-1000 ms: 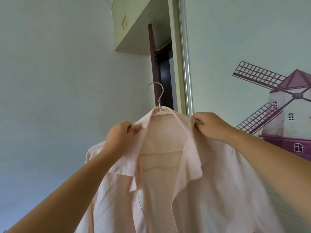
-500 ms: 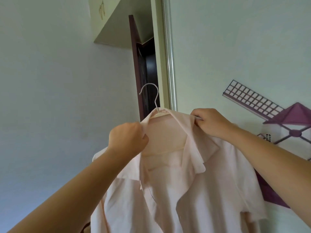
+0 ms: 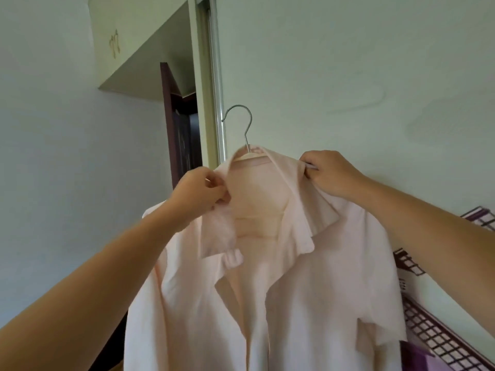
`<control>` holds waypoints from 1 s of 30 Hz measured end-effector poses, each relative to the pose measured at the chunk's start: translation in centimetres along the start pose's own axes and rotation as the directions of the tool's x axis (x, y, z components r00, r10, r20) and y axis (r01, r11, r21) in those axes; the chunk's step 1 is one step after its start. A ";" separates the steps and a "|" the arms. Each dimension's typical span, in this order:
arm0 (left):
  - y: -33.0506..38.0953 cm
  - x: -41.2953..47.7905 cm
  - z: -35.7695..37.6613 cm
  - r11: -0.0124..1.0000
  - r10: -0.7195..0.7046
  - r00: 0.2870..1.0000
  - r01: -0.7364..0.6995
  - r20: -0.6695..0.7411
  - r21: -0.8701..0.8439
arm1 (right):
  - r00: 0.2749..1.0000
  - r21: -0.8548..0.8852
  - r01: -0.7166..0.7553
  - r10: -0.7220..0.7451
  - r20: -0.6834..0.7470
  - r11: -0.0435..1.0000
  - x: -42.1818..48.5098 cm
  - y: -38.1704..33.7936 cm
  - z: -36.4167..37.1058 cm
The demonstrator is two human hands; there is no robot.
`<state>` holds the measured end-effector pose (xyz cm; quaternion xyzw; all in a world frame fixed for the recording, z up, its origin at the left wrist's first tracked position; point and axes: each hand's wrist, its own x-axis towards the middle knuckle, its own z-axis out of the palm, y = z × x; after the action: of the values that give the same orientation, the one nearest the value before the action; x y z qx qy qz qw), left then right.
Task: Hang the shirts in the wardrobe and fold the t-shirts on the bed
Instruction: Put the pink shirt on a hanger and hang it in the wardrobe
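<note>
We hold the pink shirt (image 3: 308,290) up on its hanger (image 3: 245,127).
Left of the hanger hook, our left hand (image 3: 198,194) has its fingers pinching the collar. Right of it, our right hand (image 3: 329,172) has its fingers curled round the shoulder and the hanger tip. The shirt hangs open below the hook, covering part of the windmill picture (image 3: 442,341) on a pale panel (image 3: 348,76). A metal rail (image 3: 217,76) stands behind the hook, with a dark door (image 3: 179,129) further left.

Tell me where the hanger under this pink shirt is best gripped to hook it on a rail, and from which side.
Probably the hanger's bare hook stem just above the collar, from the right: its opening faces left, and the pink shirt covers the arms. The left hand pinches the collar; the right hand grips a shoulder.
</note>
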<state>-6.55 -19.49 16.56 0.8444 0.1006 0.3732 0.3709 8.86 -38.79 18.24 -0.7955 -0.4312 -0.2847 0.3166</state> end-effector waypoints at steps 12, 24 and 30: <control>1.0 6.5 6.9 0.902 0.288 0.948 -0.317 0.139 0.292 | 0.981 -0.226 -0.184 0.167 -0.094 0.957 -2.6 6.4 -9.8; 9.5 7.9 15.2 0.770 0.563 0.801 -0.598 0.203 0.222 | 0.954 -0.611 -0.298 0.251 -0.164 0.734 -7.6 6.6 -20.9; 11.6 7.7 18.7 0.747 0.646 0.754 -0.656 0.117 0.107 | 0.911 -0.658 -0.411 0.285 -0.297 0.631 -10.1 6.9 -23.7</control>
<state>10.82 -34.55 20.61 0.8635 -0.1873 0.4400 0.1600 5.87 -64.58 24.21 -0.8966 -0.0985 -0.4259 0.0704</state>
